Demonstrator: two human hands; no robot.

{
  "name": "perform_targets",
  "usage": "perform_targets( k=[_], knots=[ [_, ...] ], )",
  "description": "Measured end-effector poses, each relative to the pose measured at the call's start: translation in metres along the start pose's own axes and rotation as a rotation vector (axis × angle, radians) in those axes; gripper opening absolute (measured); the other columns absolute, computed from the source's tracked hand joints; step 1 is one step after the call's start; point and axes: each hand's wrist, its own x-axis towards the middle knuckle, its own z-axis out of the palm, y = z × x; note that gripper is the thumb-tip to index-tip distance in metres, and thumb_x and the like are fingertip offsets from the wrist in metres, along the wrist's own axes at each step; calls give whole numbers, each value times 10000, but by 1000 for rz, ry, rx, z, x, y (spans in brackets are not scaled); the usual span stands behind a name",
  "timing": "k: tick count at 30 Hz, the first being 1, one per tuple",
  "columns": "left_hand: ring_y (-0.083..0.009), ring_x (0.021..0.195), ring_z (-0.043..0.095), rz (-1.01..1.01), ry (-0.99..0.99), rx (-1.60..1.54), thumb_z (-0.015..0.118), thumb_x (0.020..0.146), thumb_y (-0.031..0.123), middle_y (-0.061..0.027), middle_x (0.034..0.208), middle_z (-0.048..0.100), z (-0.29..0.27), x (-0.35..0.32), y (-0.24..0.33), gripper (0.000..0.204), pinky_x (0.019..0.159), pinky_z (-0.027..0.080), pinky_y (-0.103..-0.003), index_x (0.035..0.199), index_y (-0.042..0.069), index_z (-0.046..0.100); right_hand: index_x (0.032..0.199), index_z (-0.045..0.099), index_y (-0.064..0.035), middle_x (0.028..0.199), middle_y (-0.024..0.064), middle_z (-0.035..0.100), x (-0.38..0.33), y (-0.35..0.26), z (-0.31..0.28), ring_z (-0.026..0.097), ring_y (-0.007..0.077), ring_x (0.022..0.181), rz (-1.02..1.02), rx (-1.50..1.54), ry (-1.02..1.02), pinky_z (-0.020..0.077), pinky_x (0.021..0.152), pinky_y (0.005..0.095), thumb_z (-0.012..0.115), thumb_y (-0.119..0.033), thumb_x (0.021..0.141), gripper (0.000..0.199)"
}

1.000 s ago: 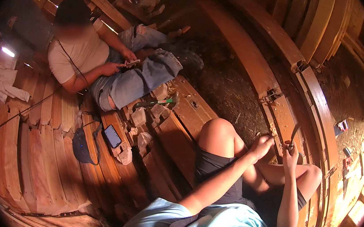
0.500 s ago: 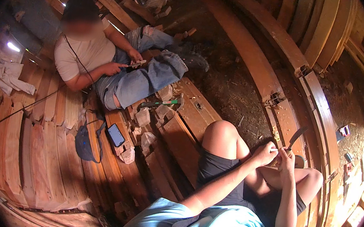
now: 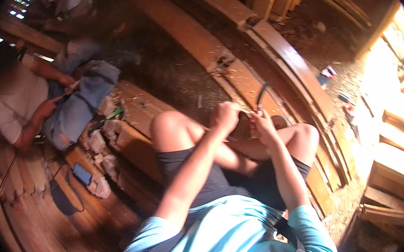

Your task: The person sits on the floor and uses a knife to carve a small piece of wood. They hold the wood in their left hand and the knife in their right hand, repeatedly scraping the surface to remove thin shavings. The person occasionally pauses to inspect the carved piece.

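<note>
I sit with both knees raised, and my hands meet just above and between them. My left hand (image 3: 226, 116) is curled into a fist around a small pale piece (image 3: 245, 112) that shows between the two hands. My right hand (image 3: 264, 126) pinches the same spot from the other side and grips a thin dark curved strip (image 3: 261, 95) that rises from its fingers. The hands almost touch. What lies under them is hidden by my fingers. Behind them runs a long wooden beam (image 3: 246, 84) strewn with shavings.
A seated co-worker (image 3: 26, 107) in a white shirt and jeans works with both hands at the left. Pale blocks (image 3: 98, 140) and a blue phone (image 3: 82, 173) lie on the planks (image 3: 132, 133) between us. Stacked timber (image 3: 394, 166) stands at the right.
The view has swung and tilted, so the co-worker now sits further left. My hands stay together above my knees, still on the small piece and the dark strip.
</note>
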Motion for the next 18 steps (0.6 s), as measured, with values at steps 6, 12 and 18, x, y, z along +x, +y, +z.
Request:
perform_targets(
  k=[6,12,18],
  knots=[
    [-389,774,619,-12,198,-69,549,863,129,-195,800,634,17,54,-35,153,655,487,-467,790,13,619,1228,399,-104,727,29,503,9,22,-2,499,108,570,-188,-136,108,422,447,255,551,-191,935,341],
    [-368,746,634,-94,209,1,545,855,108,-160,807,643,24,67,-52,109,604,501,-459,800,55,623,1337,382,-111,924,181,642,8,37,5,644,321,859,-472,-686,89,518,743,394,529,-251,944,443],
    [-370,767,624,-111,202,34,542,849,101,-146,850,630,21,67,-30,78,626,501,-470,839,69,612,1264,433,-67,961,230,632,12,40,3,628,372,908,-533,-873,135,494,758,420,572,-147,879,417]
  ],
)
